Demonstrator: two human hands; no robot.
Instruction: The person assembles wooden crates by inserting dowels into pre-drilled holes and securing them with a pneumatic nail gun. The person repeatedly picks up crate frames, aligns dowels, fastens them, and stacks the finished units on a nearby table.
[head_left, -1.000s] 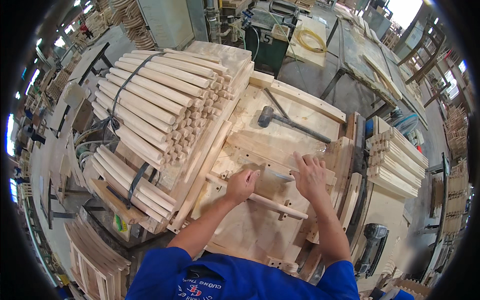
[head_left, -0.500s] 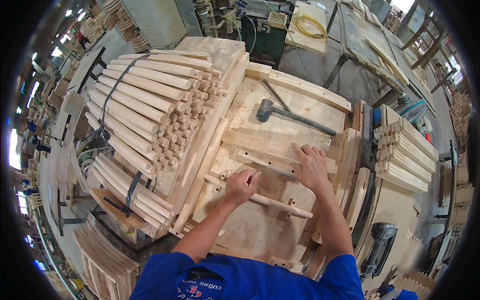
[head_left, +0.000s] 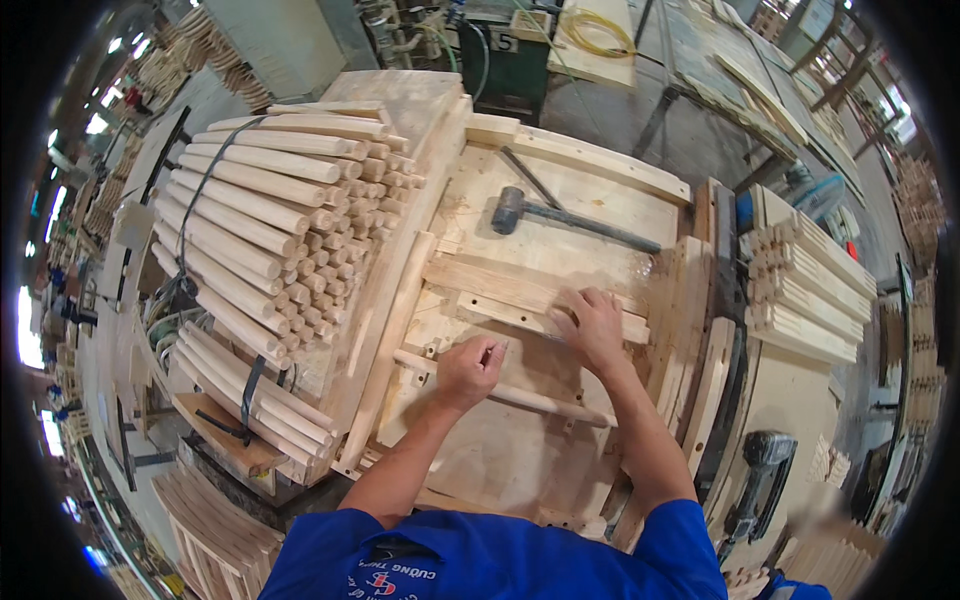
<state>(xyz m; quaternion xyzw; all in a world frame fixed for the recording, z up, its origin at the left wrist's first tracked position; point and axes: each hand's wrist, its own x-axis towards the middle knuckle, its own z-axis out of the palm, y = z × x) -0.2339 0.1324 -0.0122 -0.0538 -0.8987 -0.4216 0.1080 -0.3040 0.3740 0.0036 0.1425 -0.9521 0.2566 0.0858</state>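
Observation:
My left hand (head_left: pixel 470 372) is closed in a loose fist over a round wooden rail (head_left: pixel 540 402). Whatever may be inside its fingers is hidden. My right hand (head_left: pixel 592 330), slightly blurred, has its fingers spread over the right part of a pale wooden slat with dark holes (head_left: pixel 500 312). Just beyond that slat lies a wider flat board (head_left: pixel 490 285). These pieces sit crosswise in a wooden frame jig (head_left: pixel 420 285). At the far part of the jig rests a black mallet (head_left: pixel 508 210), its handle pointing right, beside a thin dark rod (head_left: pixel 530 178).
A strapped stack of round wooden legs (head_left: pixel 260 215) stands to the left, with a smaller strapped bundle (head_left: pixel 250 395) nearer me. Right of the jig are stacked notched wooden pieces (head_left: pixel 810 290) and a nail gun (head_left: pixel 762 480). A coiled yellow hose (head_left: pixel 598 35) lies at the back.
The whole view has shifted a little. My right hand has moved slightly left along the holed slat, which now lies turned a little differently. My left hand stays closed.

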